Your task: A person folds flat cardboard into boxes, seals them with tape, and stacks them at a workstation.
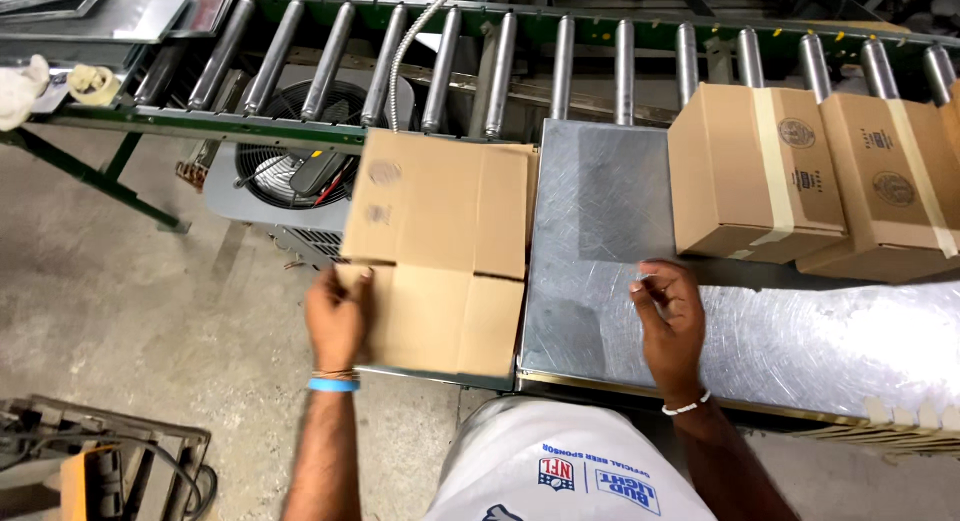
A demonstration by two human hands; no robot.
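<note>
Two taped cartons [757, 171] [893, 186], roller conveyor [560, 61], grey fan unit [290, 171], concrete floor [130, 301].

Left hand [337, 316] gripping near-left edge of flattened cardboard box [440, 246], laid at left end of metal worktable [800, 341]. Right hand [668, 311] resting on bare metal, fingers curled, just right of flattened box. Two taped cartons [752, 171] far right, beside roller conveyor [500, 66]; fan unit [290, 166] beneath.

Both forearms reach forward, well apart. The left hand [337, 316] is closed in a grip, thumb on top; the right hand [668, 311] rests loosely curled, fingertips seemingly pinched.
</note>
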